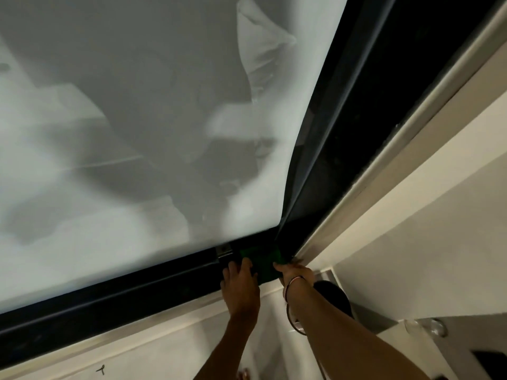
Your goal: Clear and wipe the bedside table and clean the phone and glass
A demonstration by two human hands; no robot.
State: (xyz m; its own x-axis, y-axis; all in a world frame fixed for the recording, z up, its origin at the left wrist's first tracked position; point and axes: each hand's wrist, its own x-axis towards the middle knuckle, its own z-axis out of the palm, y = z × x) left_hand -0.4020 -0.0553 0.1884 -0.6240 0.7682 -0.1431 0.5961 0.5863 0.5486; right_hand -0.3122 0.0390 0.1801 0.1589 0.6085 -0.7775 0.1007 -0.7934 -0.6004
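A large frosted glass panel (142, 127) fills most of the head view, set in a dark frame (115, 300). A hazy bed and pillow show in the glass. A green cloth (262, 260) is pressed against the frame at the panel's lower right corner. My left hand (241, 286) holds the cloth's left edge, its fingers bent over it. My right hand (294, 271), with bangles on the wrist, grips the cloth's right edge close to the corner. The bedside table and the phone are not in view.
A cream wall trim (384, 171) runs along the right side of the frame, and pale wall lies below it. A dark rounded object (336, 297) sits behind my right forearm. Round metal fittings (438, 327) are at the lower right, near a dark shape (491, 362).
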